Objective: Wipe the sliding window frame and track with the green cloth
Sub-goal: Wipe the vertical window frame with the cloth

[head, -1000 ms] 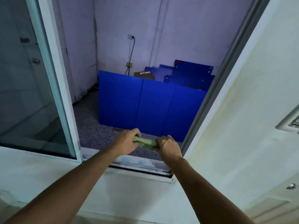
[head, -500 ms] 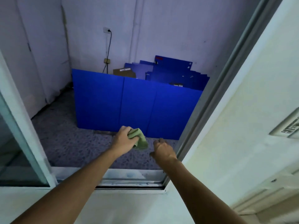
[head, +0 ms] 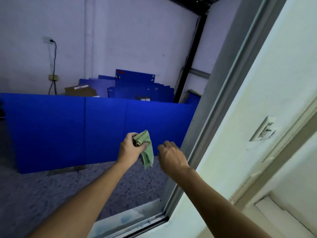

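Observation:
My left hand [head: 130, 148] reaches out through the open window and grips a bunched green cloth [head: 145, 148], one end of which hangs down. My right hand [head: 171, 156] hovers just right of the cloth with fingers curled and nothing in it, close to the grey right-hand window frame [head: 221, 103]. The bottom track [head: 137, 220] lies below my forearms, with whitish and bluish smears on it.
Beyond the window stand large blue panels [head: 85, 131] on a speckled floor [head: 51, 194], with more blue sheets and a cardboard box [head: 80, 91] behind them. A wall socket with a cable [head: 49, 40] is at far left. A white wall with a latch fitting [head: 264, 129] fills the right.
My right hand has let go of the cloth, which now hangs from my left hand alone. Both hands have risen from the track, and my view has swung right and up, off the glass pane.

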